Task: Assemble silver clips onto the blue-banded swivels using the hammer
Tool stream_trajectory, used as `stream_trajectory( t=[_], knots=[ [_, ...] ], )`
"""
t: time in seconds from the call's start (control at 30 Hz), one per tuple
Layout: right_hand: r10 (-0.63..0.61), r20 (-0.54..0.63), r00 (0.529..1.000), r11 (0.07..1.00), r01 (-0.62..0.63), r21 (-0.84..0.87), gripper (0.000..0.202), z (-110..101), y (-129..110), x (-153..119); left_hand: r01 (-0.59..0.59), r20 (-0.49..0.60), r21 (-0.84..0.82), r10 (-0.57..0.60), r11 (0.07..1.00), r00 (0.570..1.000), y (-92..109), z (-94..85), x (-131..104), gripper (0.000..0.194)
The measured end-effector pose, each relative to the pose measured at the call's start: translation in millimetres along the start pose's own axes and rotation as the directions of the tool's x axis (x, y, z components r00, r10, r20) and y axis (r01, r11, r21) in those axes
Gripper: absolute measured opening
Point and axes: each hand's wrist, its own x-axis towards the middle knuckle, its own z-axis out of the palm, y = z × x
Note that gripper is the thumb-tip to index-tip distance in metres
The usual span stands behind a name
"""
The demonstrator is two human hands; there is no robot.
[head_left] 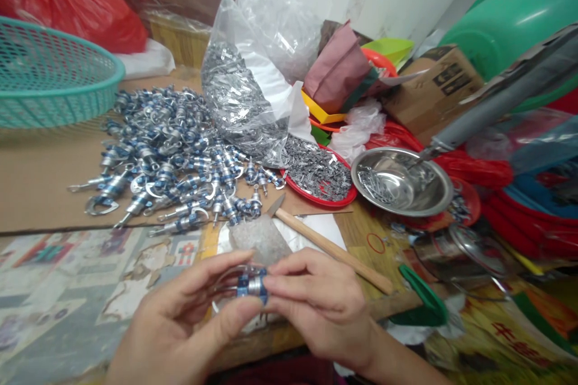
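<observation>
A small silver-and-blue metal fitting (251,284) is held between my two hands near the front edge of the table. My left hand (180,319) wraps around its left side, with the thumb below and the fingers above. The fingertips of my right hand (318,298) pinch its right end. Just beyond my hands lies a grey stone block (259,238), and a hammer with a wooden handle (334,248) rests beside it. A large pile of similar fittings (167,138) spreads over the cardboard at the back left.
A clear bag of small metal plates (235,90) leans behind a red tray (350,197) of such pieces. A steel bowl (445,195) holds pins, with a grey bar (501,93) slanting above it. A teal basket (58,108) stands far left; a cardboard box (428,93) sits back right.
</observation>
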Motion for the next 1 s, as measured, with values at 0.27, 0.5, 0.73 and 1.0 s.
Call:
stream_trajectory(
  t=[0.27, 0.5, 0.73, 1.0],
  knots=[
    [0.499, 0.091, 0.862, 0.636, -0.292, -0.714, 0.021, -51, 59, 53, 0.134, 0.148, -0.162, -0.11, 0.978, 0.983, -12, -3.4, 9, 0.064],
    [0.724, 0.036, 0.689, 0.334, -0.304, -0.892, 0.027, -78, 127, 81, 0.124, 0.274, -0.084, -0.097, 0.989, 0.957, -6, -9.3, 21, 0.06],
    [0.66, 0.016, 0.751, 0.436, -0.365, -0.822, 0.022, -88, 130, 82, 0.148, 0.202, -0.122, -0.121, 0.981, 0.972, -16, -10.4, 26, 0.023],
    [0.397, 0.298, 0.868, 0.887, -0.279, -0.368, 0.013, -47, 47, 43, 0.157, 0.289, -0.073, -0.129, 0.985, 0.949, -20, -16.7, 22, 0.014]
  ],
)
